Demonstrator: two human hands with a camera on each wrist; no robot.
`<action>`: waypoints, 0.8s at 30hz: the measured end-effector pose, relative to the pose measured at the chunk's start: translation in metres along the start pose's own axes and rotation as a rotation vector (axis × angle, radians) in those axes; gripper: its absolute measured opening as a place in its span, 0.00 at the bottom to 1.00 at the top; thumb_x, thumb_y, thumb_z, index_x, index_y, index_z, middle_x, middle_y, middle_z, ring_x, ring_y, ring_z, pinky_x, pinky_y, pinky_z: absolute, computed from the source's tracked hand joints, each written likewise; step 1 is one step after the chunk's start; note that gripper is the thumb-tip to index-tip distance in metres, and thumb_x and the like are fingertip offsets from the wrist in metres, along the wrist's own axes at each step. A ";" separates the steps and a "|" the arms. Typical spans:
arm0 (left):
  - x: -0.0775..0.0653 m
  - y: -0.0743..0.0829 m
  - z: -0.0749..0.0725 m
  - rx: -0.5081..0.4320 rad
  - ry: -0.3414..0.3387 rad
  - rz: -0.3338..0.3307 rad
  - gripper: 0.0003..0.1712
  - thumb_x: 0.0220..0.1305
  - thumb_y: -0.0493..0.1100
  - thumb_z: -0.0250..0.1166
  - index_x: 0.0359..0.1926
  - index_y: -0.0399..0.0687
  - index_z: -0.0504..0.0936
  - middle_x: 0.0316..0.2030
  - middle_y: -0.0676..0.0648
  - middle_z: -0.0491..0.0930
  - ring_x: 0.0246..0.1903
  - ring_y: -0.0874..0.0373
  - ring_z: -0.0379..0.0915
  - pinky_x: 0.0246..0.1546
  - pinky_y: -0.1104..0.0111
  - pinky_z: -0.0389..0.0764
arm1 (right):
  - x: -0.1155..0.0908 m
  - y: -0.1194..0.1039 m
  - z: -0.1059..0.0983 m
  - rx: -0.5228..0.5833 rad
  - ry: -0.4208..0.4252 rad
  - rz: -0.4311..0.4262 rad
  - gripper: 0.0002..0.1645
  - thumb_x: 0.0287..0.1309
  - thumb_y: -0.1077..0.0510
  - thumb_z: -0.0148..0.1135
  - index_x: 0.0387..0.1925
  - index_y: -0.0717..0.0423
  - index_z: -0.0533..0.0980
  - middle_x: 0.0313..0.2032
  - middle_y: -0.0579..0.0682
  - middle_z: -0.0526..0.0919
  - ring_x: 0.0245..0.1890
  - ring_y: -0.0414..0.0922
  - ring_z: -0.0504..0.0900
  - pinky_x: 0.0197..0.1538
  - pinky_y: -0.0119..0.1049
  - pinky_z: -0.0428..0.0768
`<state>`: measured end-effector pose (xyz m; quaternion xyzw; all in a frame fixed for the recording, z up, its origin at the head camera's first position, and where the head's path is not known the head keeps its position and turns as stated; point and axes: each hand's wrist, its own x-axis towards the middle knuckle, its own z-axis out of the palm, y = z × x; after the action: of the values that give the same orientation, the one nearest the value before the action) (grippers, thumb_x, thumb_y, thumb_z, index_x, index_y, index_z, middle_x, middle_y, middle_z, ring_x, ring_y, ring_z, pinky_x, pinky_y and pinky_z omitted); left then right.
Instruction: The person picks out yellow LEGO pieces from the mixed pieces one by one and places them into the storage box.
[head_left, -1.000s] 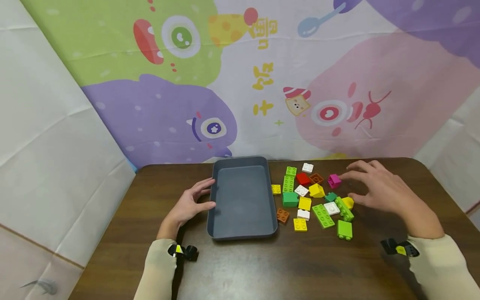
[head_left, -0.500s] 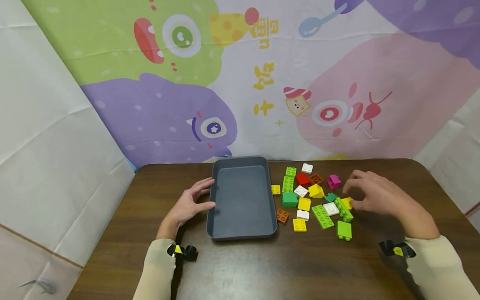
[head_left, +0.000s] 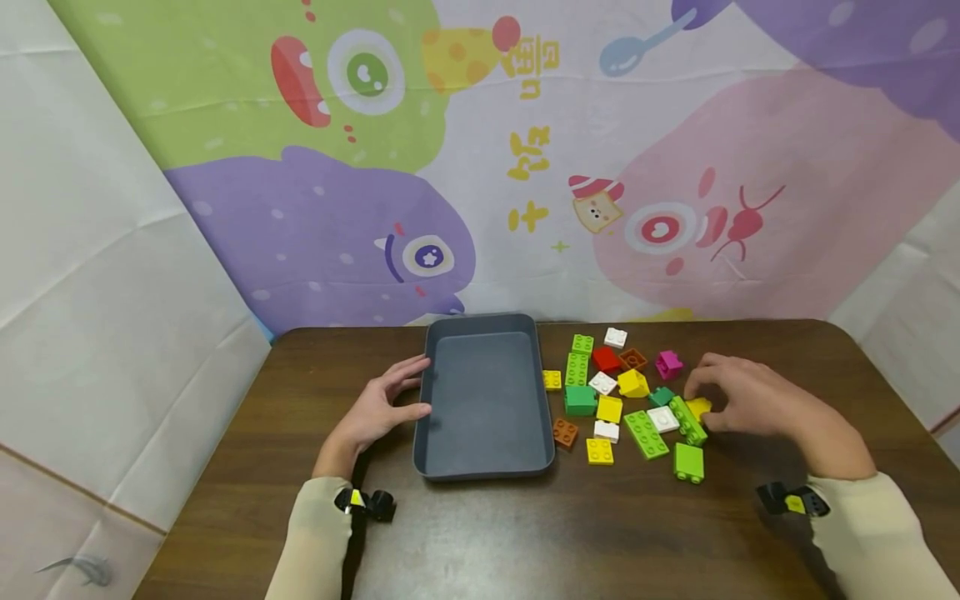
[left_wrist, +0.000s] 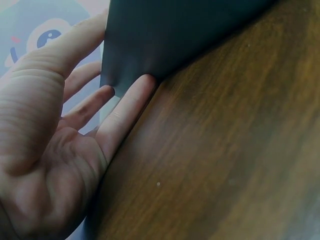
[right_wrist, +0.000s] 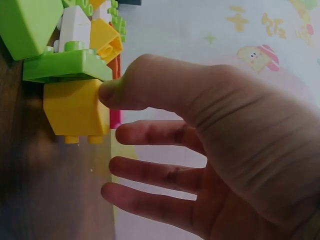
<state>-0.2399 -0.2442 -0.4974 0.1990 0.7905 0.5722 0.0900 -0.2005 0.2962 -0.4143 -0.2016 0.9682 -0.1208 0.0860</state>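
My left hand (head_left: 384, 402) rests against the left side of a dark grey tray (head_left: 483, 467), fingertips and thumb tip at its rim. In the left wrist view, fairly straight fingers (left_wrist: 125, 112) touch the tray's outer wall (left_wrist: 165, 40). At the right edge of a group of toy building bricks, my right hand (head_left: 750, 398) hovers over a yellow brick (head_left: 699, 407). In the right wrist view, the thumb (right_wrist: 145, 82) meets the upper corner of that yellow brick (right_wrist: 75, 107). The other fingers reach past it, extended and spread. A long lime-green brick (right_wrist: 67, 66) lies beside the yellow one.
Several loose bricks lie between tray and right hand, including a magenta brick (head_left: 668, 365), a dark green brick (head_left: 580, 401) and a lime-green brick (head_left: 689, 462). A wooden table (head_left: 525, 550) carries everything. A printed cartoon cloth (head_left: 345, 225) hangs behind its far edge.
My right hand has moved down and slightly toward me, away from the magenta brick to the yellow brick, its fingers drawing closer together. The left hand and tray stay put.
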 end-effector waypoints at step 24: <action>0.000 0.003 0.001 0.013 -0.002 -0.011 0.44 0.60 0.40 0.72 0.75 0.45 0.64 0.77 0.45 0.55 0.69 0.36 0.61 0.71 0.35 0.58 | 0.011 0.002 0.016 0.078 -0.111 0.023 0.21 0.42 0.59 0.78 0.39 0.43 0.79 0.40 0.48 0.77 0.38 0.49 0.74 0.44 0.50 0.82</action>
<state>-0.2387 -0.2431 -0.4945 0.1959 0.7952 0.5663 0.0927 -0.2083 0.2903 -0.4314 -0.1935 0.9587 -0.1460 0.1487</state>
